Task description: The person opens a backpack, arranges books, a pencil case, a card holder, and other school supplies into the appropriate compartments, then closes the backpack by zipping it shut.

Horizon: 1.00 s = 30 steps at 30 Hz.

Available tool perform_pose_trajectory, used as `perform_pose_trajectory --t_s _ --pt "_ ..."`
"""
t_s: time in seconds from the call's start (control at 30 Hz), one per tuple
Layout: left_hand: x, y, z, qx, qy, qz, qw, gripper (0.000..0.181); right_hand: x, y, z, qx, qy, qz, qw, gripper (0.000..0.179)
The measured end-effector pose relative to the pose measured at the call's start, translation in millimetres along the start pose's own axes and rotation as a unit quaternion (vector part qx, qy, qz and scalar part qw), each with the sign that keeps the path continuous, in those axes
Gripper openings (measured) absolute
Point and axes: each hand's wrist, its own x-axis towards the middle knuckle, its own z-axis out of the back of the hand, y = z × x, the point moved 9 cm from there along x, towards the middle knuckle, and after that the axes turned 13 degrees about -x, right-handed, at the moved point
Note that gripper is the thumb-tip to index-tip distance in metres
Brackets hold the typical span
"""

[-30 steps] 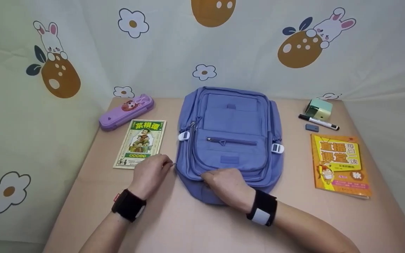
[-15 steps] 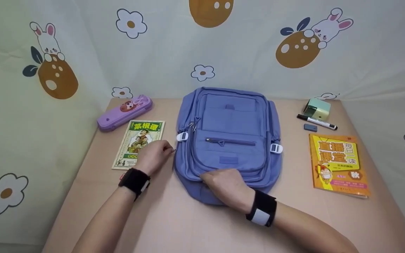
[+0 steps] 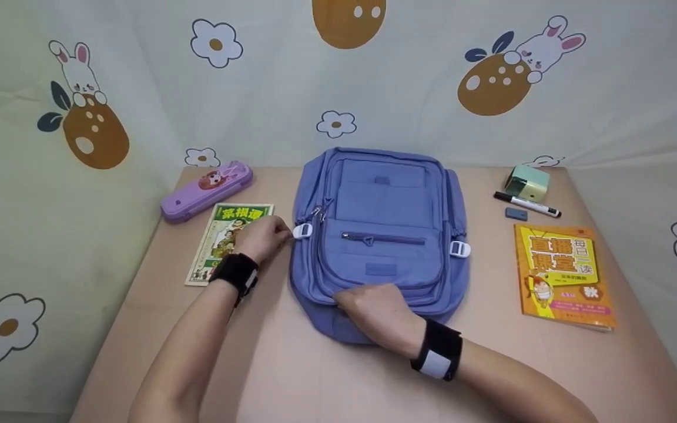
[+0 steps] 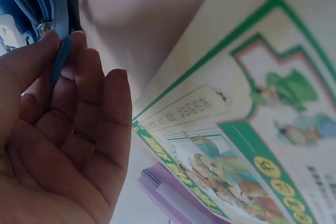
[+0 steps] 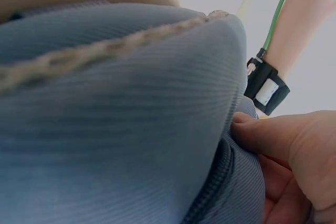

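Note:
A blue backpack [image 3: 382, 200] lies front side up in the middle of the table. My left hand [image 3: 263, 236] is at its left side, close by the white strap buckle [image 3: 302, 231]. Between thumb and index finger, this hand pinches a blue zipper pull [image 4: 61, 60], with the metal slider just above the thumb in the left wrist view. The bag's lower edge is gripped by my right hand [image 3: 381, 314], whose thumb [image 5: 268, 132] presses the fabric beside a zipper [image 5: 212, 187]. Under my left hand lies a green-and-cream book [image 3: 212, 258], partly covered.
A purple pencil case [image 3: 197, 197] lies at the back left. On the right are an orange book [image 3: 565, 276], a blue eraser [image 3: 516, 214], a black-and-white marker [image 3: 526, 204] and a mint-green pencil sharpener [image 3: 528, 182]. A patterned curtain [image 3: 268, 88] encloses the table's back and sides.
My left hand has moved up along the backpack's left side, from near its lower corner to the white buckle, with the zipper pull. My right hand stays at the bag's lower edge.

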Motion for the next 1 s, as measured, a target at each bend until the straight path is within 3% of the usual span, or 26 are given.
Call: perform_pose_trajectory --t_s 0.2,0.37,0.43,0.53,0.6,0.73,0.87,1.0 --pt "7.8 3.7 -3.2 -0.01 -0.012 -0.008 0.9998 0.017 0.5 -2 -4 0.003 0.013 -0.003 0.9999 0.02" --pt "0.9 -2.1 -3.3 0.006 -0.021 -0.028 0.9994 0.024 -1.2 -3 -7 0.002 0.02 -0.009 0.9998 0.017" --pt "-6.8 -10.1 1.0 0.022 -0.035 -0.051 0.9979 0.031 -3.3 -3 -8 0.006 0.02 -0.011 0.9997 0.016" --pt "-24.5 -29.9 5.8 0.035 -0.042 -0.112 0.9923 0.041 -10.2 -5 -7 0.019 0.018 -0.012 0.9996 0.008" --pt "-39.5 -45.7 2.5 0.032 -0.024 -0.163 0.9859 0.044 -17.7 -9 -5 0.034 0.017 -0.016 0.9991 0.002" --pt "-71.4 -72.2 -17.8 0.019 0.048 -0.243 0.9686 0.049 -38.8 -23 1 0.056 0.016 -0.027 0.9979 0.021" --pt "-96.1 -82.2 -42.3 0.018 0.113 -0.273 0.9552 0.071 -63.1 -41 7 0.061 0.021 -0.034 0.9974 0.03" --pt "-107.7 -81.4 -60.0 0.043 0.15 -0.286 0.9455 0.086 -83.4 -61 11 0.068 0.024 -0.051 0.9961 0.03"
